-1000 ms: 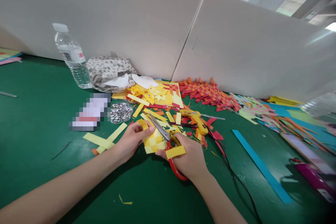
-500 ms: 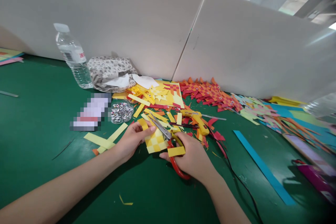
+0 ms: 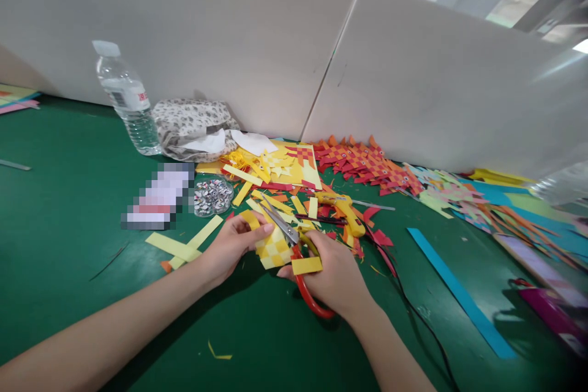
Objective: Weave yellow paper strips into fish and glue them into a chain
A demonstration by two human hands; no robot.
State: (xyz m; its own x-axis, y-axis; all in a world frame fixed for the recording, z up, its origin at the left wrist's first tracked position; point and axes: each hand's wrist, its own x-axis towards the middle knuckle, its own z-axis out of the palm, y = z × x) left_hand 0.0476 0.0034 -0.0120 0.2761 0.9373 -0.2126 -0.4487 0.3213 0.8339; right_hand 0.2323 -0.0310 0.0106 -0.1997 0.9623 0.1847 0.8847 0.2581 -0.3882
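My left hand [image 3: 236, 240] pinches a yellow checkered woven paper piece [image 3: 274, 249] between thumb and fingers. In my right hand [image 3: 333, 266] are scissors [image 3: 287, 231] with red handles, their blades pointing up and left over the woven piece. A short yellow paper strip [image 3: 307, 266] lies across the scissor handle by my right fingers. Just beyond the hands, a yellow glue gun [image 3: 344, 208] rests among paper scraps. Loose pale yellow strips [image 3: 197, 241] lie crossed beside my left wrist.
Behind stand a water bottle [image 3: 126, 101], a patterned cloth bundle [image 3: 195, 125] and a container of googly eyes [image 3: 212, 196]. Red-orange woven paper fish [image 3: 362, 162] are heaped by the partition [image 3: 436, 73]. The glue gun's black cord [image 3: 420, 318] runs down right, near a blue strip [image 3: 459, 291].
Both hands keep their holds on the woven paper and scissors. The woven piece has tilted slightly, and my right hand has shifted a touch left.
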